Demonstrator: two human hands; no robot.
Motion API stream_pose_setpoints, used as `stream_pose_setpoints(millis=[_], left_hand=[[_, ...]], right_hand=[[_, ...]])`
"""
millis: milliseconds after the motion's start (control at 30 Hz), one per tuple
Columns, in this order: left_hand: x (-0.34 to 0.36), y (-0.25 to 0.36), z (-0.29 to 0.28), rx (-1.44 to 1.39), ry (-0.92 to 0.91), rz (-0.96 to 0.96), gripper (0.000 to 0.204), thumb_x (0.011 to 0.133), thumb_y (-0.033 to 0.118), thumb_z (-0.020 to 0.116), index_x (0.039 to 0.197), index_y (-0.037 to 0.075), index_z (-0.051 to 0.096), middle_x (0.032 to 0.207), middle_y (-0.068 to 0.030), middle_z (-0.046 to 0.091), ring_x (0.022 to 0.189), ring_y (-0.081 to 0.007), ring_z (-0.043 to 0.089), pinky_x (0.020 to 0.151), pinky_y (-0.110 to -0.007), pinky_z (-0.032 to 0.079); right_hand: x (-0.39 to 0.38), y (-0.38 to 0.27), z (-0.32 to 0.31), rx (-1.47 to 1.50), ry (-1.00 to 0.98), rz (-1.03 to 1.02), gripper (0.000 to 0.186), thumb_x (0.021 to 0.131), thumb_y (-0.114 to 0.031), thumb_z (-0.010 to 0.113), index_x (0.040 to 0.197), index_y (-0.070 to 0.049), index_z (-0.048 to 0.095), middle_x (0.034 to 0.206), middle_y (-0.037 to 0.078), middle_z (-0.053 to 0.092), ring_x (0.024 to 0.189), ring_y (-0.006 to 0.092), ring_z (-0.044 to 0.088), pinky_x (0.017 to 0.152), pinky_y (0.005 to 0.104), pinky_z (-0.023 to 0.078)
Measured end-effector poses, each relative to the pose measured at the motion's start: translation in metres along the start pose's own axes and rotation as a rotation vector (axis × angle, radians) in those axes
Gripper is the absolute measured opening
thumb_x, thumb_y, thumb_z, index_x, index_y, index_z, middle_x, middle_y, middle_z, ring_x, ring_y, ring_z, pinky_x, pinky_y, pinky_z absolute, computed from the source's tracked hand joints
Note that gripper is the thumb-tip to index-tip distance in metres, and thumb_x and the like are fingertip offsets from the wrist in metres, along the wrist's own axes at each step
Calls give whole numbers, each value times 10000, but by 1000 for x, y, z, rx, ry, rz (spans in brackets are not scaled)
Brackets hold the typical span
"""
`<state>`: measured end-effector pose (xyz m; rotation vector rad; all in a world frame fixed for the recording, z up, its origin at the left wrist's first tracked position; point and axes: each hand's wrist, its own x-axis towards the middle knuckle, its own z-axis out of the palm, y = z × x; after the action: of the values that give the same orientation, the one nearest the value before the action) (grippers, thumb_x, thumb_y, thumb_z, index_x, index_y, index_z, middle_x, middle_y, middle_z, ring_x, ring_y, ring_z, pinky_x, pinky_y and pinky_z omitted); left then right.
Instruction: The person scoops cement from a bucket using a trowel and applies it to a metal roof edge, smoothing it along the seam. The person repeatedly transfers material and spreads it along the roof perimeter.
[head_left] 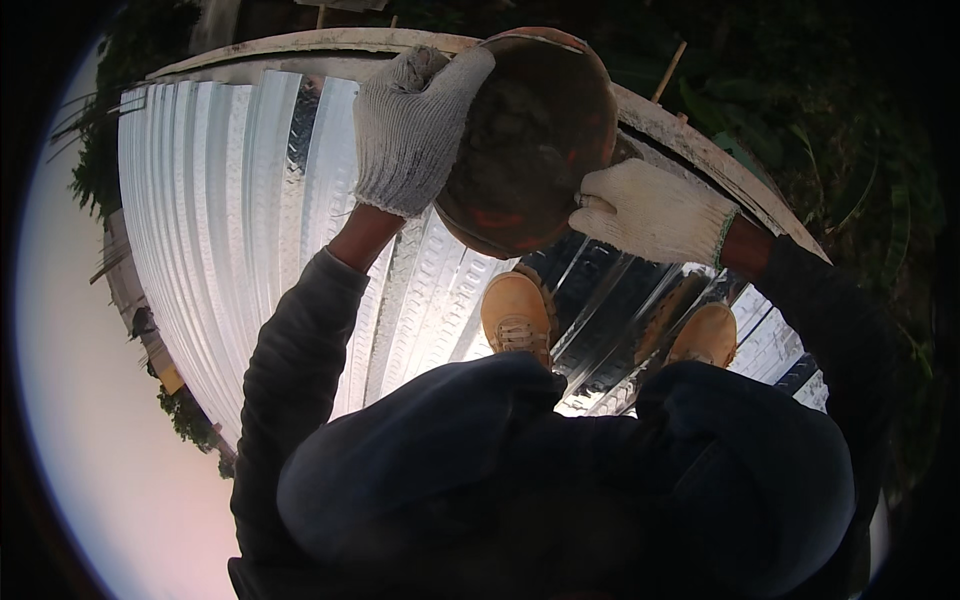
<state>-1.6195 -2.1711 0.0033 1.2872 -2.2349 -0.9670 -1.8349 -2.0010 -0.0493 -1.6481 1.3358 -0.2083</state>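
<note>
A round, shallow mortar pan (530, 130) is tilted toward me, its inside coated in dark grey residue with reddish-orange patches showing through. My left hand (420, 125), in a grey-white knitted glove, is closed on the pan's upper left rim, thumb over the edge. At the lower right rim, my right hand (655, 210), in a cream knitted glove, has its fingers curled round the edge. The gloves hide the exact grip. Below the pan lies ribbed, shiny metal decking (220, 190).
My tan boots (517, 310) stand on the decking under bent knees. A raised board edge (720, 165) curves along the far and right sides, with a thin stick (668, 72) rising beyond it. Dark plants (850, 160) grow past that edge; sky shows at left.
</note>
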Motion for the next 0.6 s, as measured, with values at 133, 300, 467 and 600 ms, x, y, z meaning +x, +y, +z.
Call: stream_pose_setpoints(millis=[133,300,467,600], left_hand=[[10,-22,-11,-192,-53,-105,381,1037,385,841,1128,16,850,903,-10,780,829,-68,662,776,-281,562],[20,-27,-20,-264,-84,-298,430,1086,340,786,1364,12,774,1199,-85,811,1059,-176,766,938,-302,620],[29,-62,-32,-267,6,-369,328,1139,276,711,1332,17,769,1169,-56,795,1017,-142,739,915,-306,603],[37,-74,-39,-111,-109,-277,356,1165,200,656,1461,6,692,1364,-91,745,1206,-175,722,1075,-324,574]], right_hand=[[-16,-5,5,449,-122,180,479,1129,-457,629,1152,-1,772,942,213,729,871,379,742,812,483,592],[-73,13,29,463,104,91,502,1103,-487,679,1148,5,762,948,204,713,843,347,721,808,465,581],[-159,28,41,606,205,265,476,1062,-460,755,1173,3,770,903,189,740,801,304,728,778,434,584],[-233,33,44,639,297,637,356,1027,-345,764,1091,5,773,838,187,723,737,218,685,725,412,563]])
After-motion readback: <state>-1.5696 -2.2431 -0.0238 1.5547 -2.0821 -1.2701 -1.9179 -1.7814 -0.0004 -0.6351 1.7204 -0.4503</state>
